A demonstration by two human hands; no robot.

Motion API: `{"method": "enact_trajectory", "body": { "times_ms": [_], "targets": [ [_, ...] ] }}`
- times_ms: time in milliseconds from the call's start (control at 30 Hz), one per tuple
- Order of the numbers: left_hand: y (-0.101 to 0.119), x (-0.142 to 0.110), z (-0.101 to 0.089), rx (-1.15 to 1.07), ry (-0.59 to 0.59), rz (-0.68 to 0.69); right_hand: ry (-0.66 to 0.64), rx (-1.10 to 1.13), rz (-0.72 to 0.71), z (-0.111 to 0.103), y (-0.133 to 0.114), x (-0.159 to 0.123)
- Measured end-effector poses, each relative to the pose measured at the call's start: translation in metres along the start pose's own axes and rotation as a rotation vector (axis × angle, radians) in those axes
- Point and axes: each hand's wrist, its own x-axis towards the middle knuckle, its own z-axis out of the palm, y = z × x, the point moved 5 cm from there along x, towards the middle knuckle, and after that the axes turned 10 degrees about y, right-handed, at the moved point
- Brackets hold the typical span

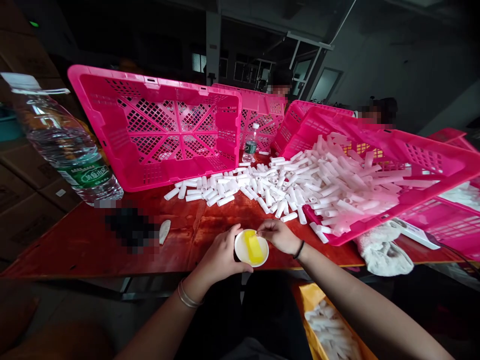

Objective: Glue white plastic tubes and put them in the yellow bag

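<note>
A small white bowl [242, 253] is tilted toward me at the table's front edge. My left hand [221, 256] grips its left side, fingers and thumb curved around it. Inside lies a bright yellow, flat, roughly rectangular piece [255, 250]; its material is unclear. My right hand [279, 236] is closed in a pinch at the bowl's upper right rim, where the fingertips meet the yellow piece's upper end. Just beyond my hands, many short white tubes [288, 217] lie heaped on the red table [180, 225].
Tubes spill from a tipped pink crate [378, 220] on the right; another pink crate [150, 175] stands on its side at left. A large water bottle [88, 175], smaller bottle [250, 145] and white cloth [386, 252] are around. Below sits a yellow bag [311, 295] of tubes. People are beyond.
</note>
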Motion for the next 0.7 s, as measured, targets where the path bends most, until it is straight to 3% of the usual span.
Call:
{"method": "enact_trajectory", "body": {
  "times_ms": [267,700],
  "targets": [
    [-0.003,0.000,0.001,0.018,-0.020,-0.050,-0.021,0.248,0.046,0.003,0.008,-0.002],
    [-0.004,0.000,0.002,0.040,-0.012,-0.071,-0.145,0.217,0.079,-0.009,0.029,0.019]
  ]
}}
